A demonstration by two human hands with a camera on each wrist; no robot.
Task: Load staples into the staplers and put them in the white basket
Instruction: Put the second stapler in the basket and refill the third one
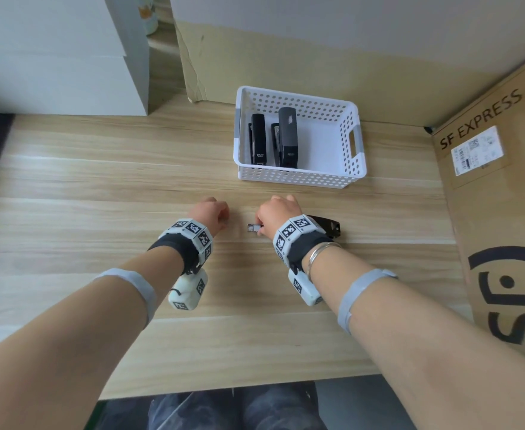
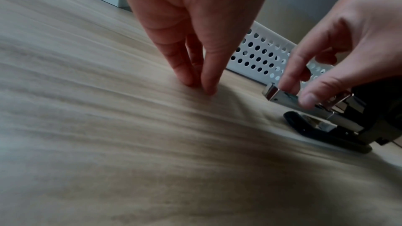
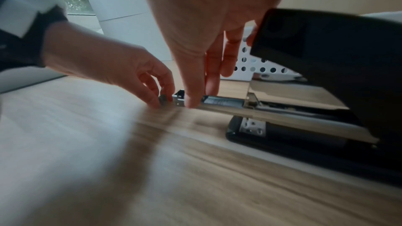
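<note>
Currently the third stapler [image 1: 324,226] lies open at centre-right of the head view, its tray [image 3: 217,103] pulled out; the right hand [image 1: 278,214] pinches the tray, thumb and fingers clamped on its sides. The left hand [image 1: 210,212], left of it, pinches a small grey piece, probably staples [image 3: 163,100], on the table [image 1: 100,187]. Two staplers sit in the basket [image 1: 298,178], upper centre; next, I judge, the strip must drop squarely into the tray.
</note>
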